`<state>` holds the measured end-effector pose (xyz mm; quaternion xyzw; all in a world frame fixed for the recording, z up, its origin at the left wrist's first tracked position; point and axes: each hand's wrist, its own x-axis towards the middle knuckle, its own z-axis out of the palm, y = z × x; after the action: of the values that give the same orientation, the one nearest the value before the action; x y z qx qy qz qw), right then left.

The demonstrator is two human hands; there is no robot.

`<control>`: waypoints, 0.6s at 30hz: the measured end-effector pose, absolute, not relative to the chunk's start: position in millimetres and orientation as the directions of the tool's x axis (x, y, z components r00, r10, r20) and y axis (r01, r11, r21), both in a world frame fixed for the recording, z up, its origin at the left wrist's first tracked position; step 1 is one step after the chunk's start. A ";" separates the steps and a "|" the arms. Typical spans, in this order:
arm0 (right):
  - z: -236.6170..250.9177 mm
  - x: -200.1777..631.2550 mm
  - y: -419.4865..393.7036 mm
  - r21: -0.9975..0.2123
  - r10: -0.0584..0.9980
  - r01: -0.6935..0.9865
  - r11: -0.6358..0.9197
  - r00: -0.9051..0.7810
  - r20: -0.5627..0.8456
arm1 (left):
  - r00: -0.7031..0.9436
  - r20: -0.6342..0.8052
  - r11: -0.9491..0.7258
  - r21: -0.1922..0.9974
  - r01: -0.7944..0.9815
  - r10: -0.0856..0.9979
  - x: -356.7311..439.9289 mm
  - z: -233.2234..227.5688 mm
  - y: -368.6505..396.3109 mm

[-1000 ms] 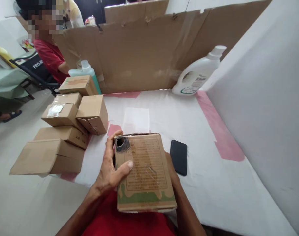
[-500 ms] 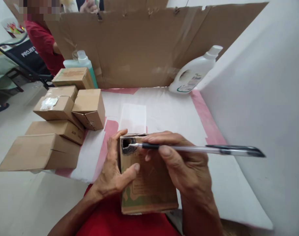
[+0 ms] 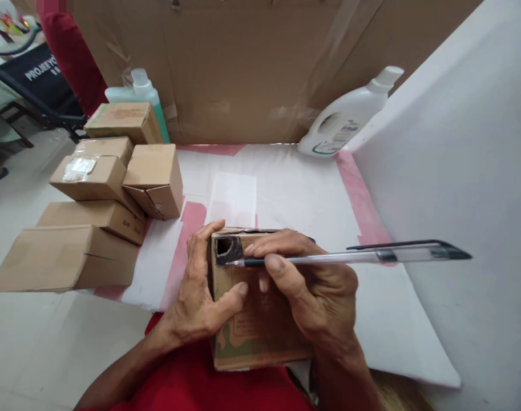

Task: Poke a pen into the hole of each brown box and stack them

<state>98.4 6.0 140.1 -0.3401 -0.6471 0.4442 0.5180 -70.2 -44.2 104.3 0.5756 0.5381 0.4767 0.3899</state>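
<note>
In the head view, low in the centre of the frame, the printed cardboard box (image 3: 251, 308) rests against the person's red-clothed lap at the near edge of the white-covered table (image 3: 286, 188). The left hand (image 3: 200, 291) clasps the box's left side, thumb laid across its top face. The right hand (image 3: 311, 291) pinches a clear ballpoint pen (image 3: 350, 258) between thumb and fingers, its tip at the blackened hole (image 3: 226, 249) in the box's upper left corner. The pen lies nearly level, its capped end pointing to the right of the frame. A likely risk is that the tip slips off the hole's ragged edge toward the left fingers, which sit just beside it; the box could also twist, since only 1 hand steadies it. At the left of the frame stand stacked plain cartons (image 3: 101, 188) with a green bottle (image 3: 142, 94) behind, and a white detergent bottle (image 3: 350, 117) leans at the upper right.
</note>
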 end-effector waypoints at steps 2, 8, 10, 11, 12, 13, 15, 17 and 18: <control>138.0 97.7 5.7 -0.938 0.926 -0.060 0.340 -0.152 0.346 | -0.024 0.120 -0.110 0.962 0.252 0.993 -70.6 105.2 -45.3; 142.5 90.1 -2.3 -0.945 0.947 -0.069 0.320 -0.003 0.321 | -0.031 0.110 -0.098 0.962 0.257 0.993 -72.9 105.3 -45.4; 148.2 89.1 1.8 -0.940 0.943 -0.077 0.333 0.044 0.331 | -0.034 0.116 -0.103 0.960 0.262 0.993 -74.5 105.5 -44.3; 149.9 90.5 8.4 -0.935 0.938 -0.081 0.344 0.076 0.339 | -0.040 0.114 -0.100 0.960 0.263 0.993 -75.5 105.9 -43.8; 149.9 93.7 18.5 -0.931 0.930 -0.073 0.358 0.121 0.348 | -0.052 0.113 -0.095 0.959 0.266 0.992 -76.6 106.5 -43.4; 147.4 99.2 31.8 -0.928 0.916 -0.044 0.370 0.186 0.357 | -0.066 0.108 -0.086 0.959 0.271 0.992 -77.7 107.3 -43.1; 133.2 116.0 63.6 -0.933 0.870 0.110 0.343 0.337 0.360 | -0.100 0.090 -0.057 0.955 0.292 0.991 -79.9 109.2 -42.8; 107.4 135.2 92.0 -0.908 0.856 0.396 0.134 0.416 0.308 | -0.131 0.070 -0.027 0.951 0.308 0.989 -81.2 111.6 -42.8; 91.4 142.6 101.6 -0.826 0.907 0.563 -0.035 0.364 0.210 | -0.141 0.057 -0.011 0.951 0.309 0.988 -81.3 112.8 -42.9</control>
<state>142.6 101.6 91.4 -0.6934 -0.5301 0.1919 0.4487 -81.3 -42.9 112.8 0.5415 0.5988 0.4606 0.3688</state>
